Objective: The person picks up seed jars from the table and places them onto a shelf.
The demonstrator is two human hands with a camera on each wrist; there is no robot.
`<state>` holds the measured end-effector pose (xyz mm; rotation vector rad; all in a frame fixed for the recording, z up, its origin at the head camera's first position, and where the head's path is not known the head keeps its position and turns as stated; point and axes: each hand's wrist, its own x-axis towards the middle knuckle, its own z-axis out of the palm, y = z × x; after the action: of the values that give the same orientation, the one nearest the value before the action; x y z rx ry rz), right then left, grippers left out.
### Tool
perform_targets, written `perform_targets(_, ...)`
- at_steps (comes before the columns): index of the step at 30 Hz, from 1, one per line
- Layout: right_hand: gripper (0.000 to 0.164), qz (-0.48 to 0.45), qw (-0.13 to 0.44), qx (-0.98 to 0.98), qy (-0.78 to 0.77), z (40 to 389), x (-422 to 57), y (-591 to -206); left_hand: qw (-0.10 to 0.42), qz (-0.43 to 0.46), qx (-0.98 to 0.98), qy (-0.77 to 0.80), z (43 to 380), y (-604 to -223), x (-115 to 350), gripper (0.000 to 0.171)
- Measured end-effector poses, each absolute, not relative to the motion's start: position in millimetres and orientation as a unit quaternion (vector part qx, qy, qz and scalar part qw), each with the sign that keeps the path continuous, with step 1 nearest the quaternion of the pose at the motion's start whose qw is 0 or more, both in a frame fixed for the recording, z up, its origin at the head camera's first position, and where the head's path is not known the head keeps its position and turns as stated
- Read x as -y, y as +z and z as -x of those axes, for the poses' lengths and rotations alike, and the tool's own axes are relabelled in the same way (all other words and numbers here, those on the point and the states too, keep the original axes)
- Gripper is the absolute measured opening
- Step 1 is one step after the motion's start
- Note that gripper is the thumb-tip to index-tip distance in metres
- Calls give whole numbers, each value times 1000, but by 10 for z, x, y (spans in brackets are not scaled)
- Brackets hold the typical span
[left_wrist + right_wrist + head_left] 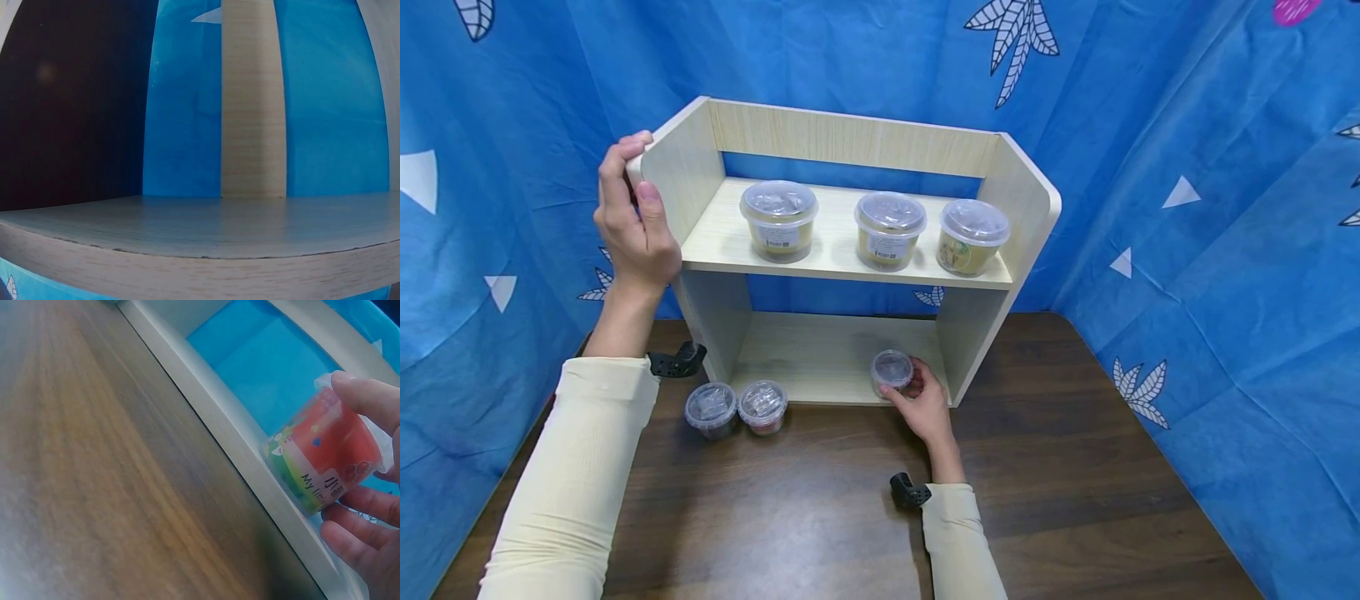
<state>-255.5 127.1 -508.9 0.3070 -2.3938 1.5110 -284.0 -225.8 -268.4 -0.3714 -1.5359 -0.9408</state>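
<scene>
My left hand [636, 221] grips the front edge of the left side panel of a pale wooden shelf unit [850, 277], near its top. At the right end of the bottom board, my right hand [925, 402] holds a small lidded plastic cup [892, 371] between thumb and fingers. In the right wrist view that cup [328, 453] shows red contents and a printed label, its base at the board's front edge. Two more small lidded cups, one dark [711, 410] and one reddish [763, 407], stand side by side on the table before the shelf's left end.
Three larger lidded tubs with yellowish contents, left [779, 223], middle [889, 232] and right [972, 237], stand on the upper board. The shelf rests on a dark brown wooden table [790, 517]. A blue patterned curtain [865, 58] hangs behind and at both sides.
</scene>
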Motion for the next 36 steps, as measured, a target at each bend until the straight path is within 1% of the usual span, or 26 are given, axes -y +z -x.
perform_targets(8,68,-81,136,834,528,2578,-1283,-5088,606,162,662,-410,2841,-2679,2256,41)
perform_targets(17,69,-73,142,838,523,2584,-1280,-5080,606,162,662,-411,2841,-2677,2254,41)
perform_targets(28,72,-67,120,847,513,2578,-1281,-5064,607,161,661,-410,2838,-2679,2257,41)
perform_targets(32,76,-66,119,854,503,2560,-1283,-5027,606,161,662,-409,2836,-2681,2255,41)
perform_targets(36,83,-58,135,869,472,2532,-1289,-4951,606,160,663,-408,2836,-2681,2253,41)
